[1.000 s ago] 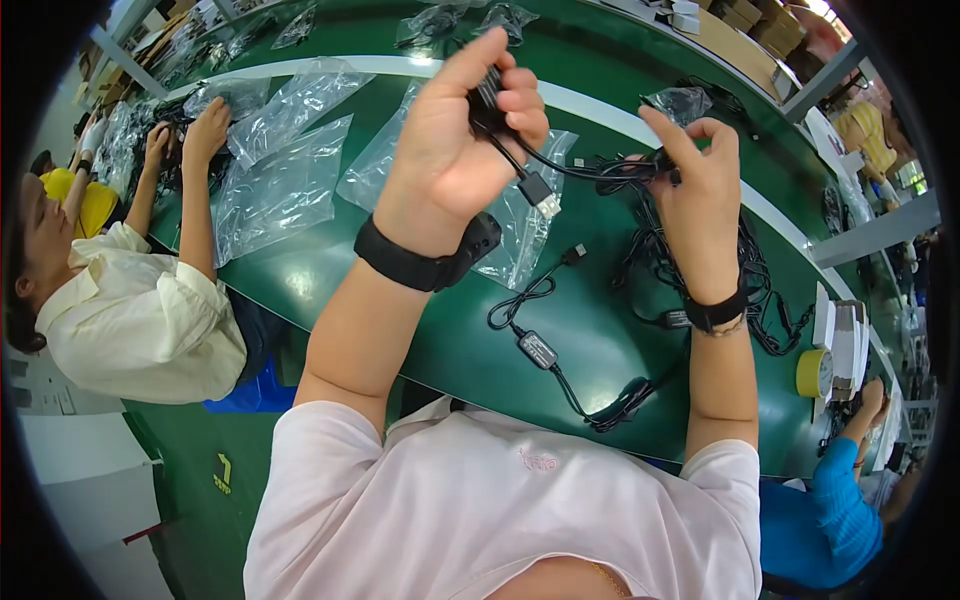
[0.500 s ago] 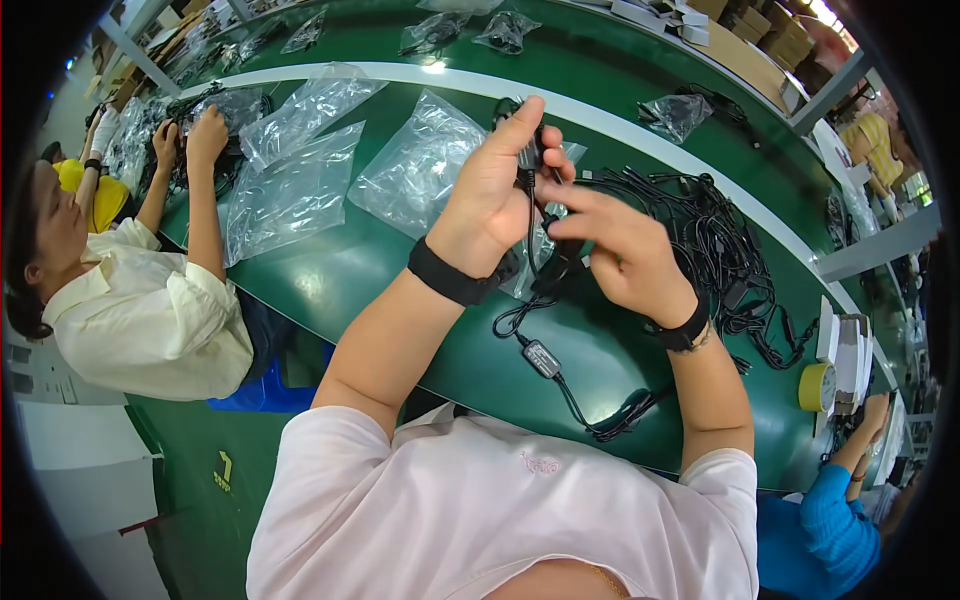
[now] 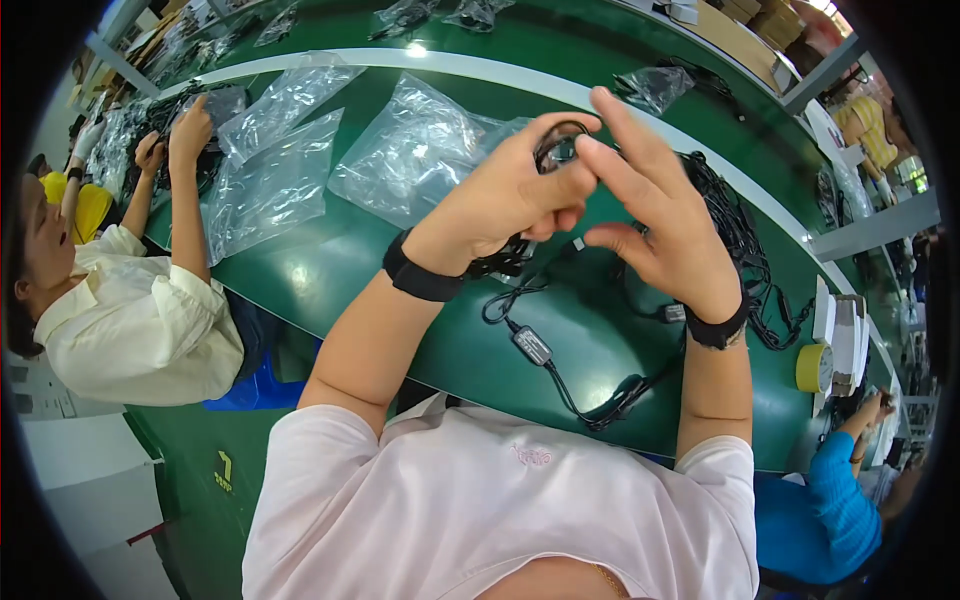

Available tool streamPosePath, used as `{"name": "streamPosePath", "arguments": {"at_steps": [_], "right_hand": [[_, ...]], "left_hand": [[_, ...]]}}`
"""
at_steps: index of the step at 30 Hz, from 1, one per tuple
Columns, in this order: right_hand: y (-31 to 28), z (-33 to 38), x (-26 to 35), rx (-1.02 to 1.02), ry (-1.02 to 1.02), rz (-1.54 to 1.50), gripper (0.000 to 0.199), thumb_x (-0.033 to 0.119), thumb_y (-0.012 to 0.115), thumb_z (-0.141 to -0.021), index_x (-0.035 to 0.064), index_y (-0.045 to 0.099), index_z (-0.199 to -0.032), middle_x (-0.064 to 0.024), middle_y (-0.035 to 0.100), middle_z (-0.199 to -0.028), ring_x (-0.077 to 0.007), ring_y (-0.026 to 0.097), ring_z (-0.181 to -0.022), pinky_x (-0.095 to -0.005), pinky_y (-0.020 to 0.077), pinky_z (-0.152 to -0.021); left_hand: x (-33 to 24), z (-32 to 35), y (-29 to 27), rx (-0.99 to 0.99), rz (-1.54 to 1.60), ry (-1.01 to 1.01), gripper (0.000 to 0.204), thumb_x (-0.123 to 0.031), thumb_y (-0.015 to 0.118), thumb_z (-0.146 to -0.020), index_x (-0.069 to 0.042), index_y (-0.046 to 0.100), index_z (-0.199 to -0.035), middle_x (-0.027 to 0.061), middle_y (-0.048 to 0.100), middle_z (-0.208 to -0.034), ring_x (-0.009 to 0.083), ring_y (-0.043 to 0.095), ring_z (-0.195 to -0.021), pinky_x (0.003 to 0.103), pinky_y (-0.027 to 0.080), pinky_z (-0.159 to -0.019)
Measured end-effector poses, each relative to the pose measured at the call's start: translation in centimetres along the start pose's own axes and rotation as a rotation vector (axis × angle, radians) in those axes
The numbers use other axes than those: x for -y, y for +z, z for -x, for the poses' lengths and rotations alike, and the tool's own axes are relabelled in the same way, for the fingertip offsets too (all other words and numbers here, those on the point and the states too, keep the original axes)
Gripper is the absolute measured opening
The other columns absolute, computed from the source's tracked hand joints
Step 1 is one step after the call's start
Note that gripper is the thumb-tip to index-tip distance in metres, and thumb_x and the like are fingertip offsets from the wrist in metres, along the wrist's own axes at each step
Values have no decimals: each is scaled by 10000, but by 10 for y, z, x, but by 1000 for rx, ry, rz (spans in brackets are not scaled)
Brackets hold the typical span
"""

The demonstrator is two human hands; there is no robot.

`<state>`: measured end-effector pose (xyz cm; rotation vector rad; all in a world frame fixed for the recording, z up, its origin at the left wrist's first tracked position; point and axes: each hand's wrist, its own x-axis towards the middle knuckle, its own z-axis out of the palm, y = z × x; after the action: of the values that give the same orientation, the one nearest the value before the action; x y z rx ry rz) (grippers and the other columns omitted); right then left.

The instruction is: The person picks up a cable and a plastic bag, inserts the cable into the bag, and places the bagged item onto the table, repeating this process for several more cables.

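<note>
My left hand (image 3: 515, 195) is closed round a black cable, part of which is bent into a loop (image 3: 562, 140) near the fingertips. More black cable (image 3: 503, 260) hangs below that palm. My right hand (image 3: 665, 205) faces it with long fingers stretched and thumb apart, its fingertips meeting the left ones beside the loop. A small light-coloured plug (image 3: 574, 245) shows between the hands, and a grey connector (image 3: 672, 313) is by my right wrist. On the green table in front of me lies another black cable with a small labelled box (image 3: 531, 345) in its line.
Clear plastic bags (image 3: 405, 150) lie at the left and middle of the table. A heap of black cables (image 3: 740, 240) is at the right, near a yellow tape roll (image 3: 814, 368) and white cartons (image 3: 848, 340). A co-worker in a cream shirt (image 3: 135, 310) handles cables at the left.
My left hand has turned from palm-up to curled round the cable. My right hand has moved up and right, its fingers now straighter. The looped cable part now shows between them.
</note>
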<state>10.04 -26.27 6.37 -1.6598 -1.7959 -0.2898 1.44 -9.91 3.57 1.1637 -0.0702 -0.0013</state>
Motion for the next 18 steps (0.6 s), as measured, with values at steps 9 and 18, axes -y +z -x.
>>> {"name": "streamPosePath", "arguments": {"at_steps": [9,18], "right_hand": [[7,15,4,20,24,-71,464,-27,631,-652,57,588,-1106,-117,550,-1141,-279,546,-862,-331,467,-734],[5,18,-2,-25,56,-14,314,9,586,-668,26,580,-981,-128,555,-953,-289,547,-868,-337,459,-747]], "left_hand": [[0,-2,10,185,-299,-181,1161,-390,772,-646,77,-22,-1353,50,546,-637,80,494,-461,186,391,-381],[-8,-11,21,70,-774,-68,1159,-359,823,-572,0,81,-1386,72,581,-825,78,510,-528,198,401,-409]]}}
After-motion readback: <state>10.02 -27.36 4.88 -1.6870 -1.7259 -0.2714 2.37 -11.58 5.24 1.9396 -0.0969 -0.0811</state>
